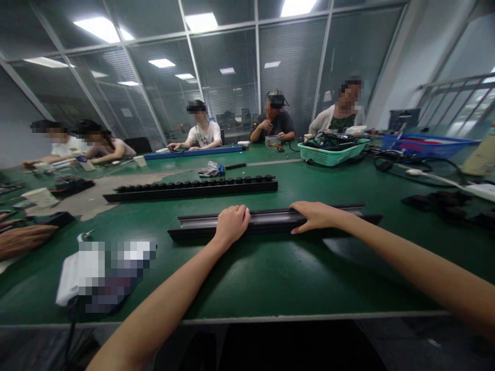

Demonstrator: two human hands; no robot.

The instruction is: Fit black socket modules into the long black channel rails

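A long black channel-shaped bar [266, 220] with a pale inner strip lies across the green table in front of me. My left hand [233, 222] is closed over its left-middle part, fingers wrapped on the far edge. My right hand [311, 215] rests on the bar right of the middle, thumb on the near side and fingers over the far edge, gripping it. Beyond it, a second black bar [193, 192] carries a row of several round black parts.
A person's hand [27, 241] is at the left edge, near a white device [79, 273]. Grey gloves [212, 169] lie further back. A green basket [332, 153] and a blue basket [427, 147] stand at the back right, near cables. Several people sit across the table [270, 288].
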